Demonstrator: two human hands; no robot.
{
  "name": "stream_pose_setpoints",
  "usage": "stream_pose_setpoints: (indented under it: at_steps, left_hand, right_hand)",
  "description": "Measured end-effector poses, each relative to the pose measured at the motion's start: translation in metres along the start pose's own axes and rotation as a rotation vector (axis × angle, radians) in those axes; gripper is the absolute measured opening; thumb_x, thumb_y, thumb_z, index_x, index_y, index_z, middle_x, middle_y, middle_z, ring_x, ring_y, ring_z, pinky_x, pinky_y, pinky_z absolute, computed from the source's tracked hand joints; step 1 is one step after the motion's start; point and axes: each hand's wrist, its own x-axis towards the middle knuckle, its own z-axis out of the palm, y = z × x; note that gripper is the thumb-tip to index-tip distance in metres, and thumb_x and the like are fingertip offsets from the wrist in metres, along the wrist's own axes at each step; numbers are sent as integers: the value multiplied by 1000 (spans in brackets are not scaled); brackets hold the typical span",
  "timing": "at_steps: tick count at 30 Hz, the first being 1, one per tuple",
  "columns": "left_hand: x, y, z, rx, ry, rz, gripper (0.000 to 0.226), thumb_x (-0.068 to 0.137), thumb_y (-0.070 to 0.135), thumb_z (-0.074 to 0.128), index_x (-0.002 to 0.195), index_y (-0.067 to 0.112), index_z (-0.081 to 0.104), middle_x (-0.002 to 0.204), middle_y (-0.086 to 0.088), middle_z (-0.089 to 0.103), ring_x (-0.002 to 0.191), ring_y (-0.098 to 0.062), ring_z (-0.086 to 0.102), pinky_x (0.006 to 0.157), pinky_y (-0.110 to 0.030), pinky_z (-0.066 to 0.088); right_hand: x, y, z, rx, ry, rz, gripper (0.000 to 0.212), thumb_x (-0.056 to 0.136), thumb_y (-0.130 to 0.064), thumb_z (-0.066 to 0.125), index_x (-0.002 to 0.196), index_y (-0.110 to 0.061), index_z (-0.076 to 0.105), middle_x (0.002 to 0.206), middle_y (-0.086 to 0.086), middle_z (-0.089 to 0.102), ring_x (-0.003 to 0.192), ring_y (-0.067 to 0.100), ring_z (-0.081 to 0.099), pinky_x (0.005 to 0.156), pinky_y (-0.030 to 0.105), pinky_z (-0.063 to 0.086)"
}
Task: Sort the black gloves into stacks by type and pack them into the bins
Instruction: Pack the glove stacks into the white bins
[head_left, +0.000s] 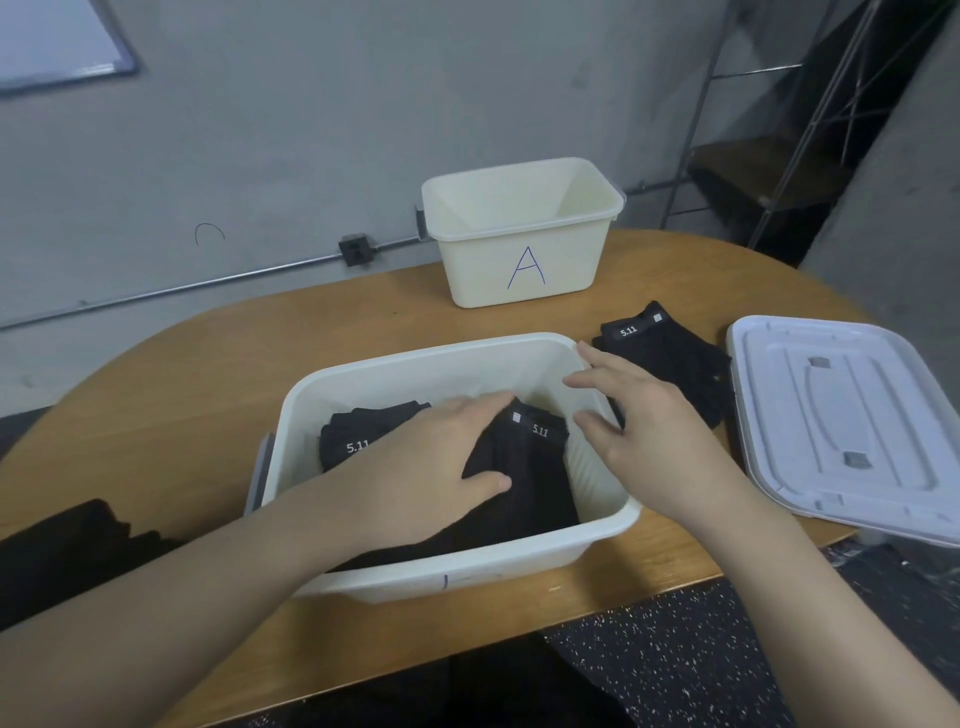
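A white bin stands in front of me on the wooden table. Inside it lie black gloves with "5.11" cuff labels, a second pile at the bin's left. My left hand lies flat on the gloves in the bin, fingers straight and pressing down. My right hand hovers over the bin's right rim, fingers spread and holding nothing. Another stack of black gloves lies on the table to the right of the bin. A cream bin marked "A" stands behind, and it looks hollow inside.
A grey-white bin lid lies at the table's right edge. More dark fabric sits at the left edge of the table. A wall runs behind the table, and a metal rack stands at the back right.
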Motion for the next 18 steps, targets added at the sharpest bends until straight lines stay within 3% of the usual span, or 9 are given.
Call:
stream_pose_setpoints:
  at_steps: [4,7,10,14,18]
  left_hand:
    - [11,0,-10,223,-148,114,61,103,40,59,158,39,34,166,13,25,148,-9,28,119,-25,22]
    - [24,-10,-6,285,-206,86,55,103,36,61,155,33,44,164,10,32,147,-13,34,117,-25,25]
    - [32,-21,4,323,-242,77,52,102,34,62,152,31,49,164,4,37,150,-14,32,119,-25,22]
    - [39,-23,15,347,-286,71,50,102,30,62,151,29,52,159,-2,44,146,-20,40,118,-32,32]
    - [39,-22,15,344,-275,81,50,102,33,62,151,30,51,158,0,45,145,-18,41,117,-32,33]
  right_hand:
    - [-1,1,1,34,-1,3,35,99,-16,65,133,-23,66,160,-17,38,144,5,41,105,14,27]
    - [-2,3,1,50,-6,10,34,99,-16,64,132,-25,66,160,-20,36,144,3,39,104,13,27]
    - [-1,5,2,49,-4,14,34,99,-17,64,132,-24,67,160,-21,36,143,3,40,97,4,26]
    - [0,8,2,60,-17,17,34,100,-17,64,133,-25,66,160,-21,36,143,2,41,88,-4,24]
    - [-1,9,3,98,-9,8,38,99,-21,64,136,-28,63,159,-24,35,143,-3,37,96,-1,22]
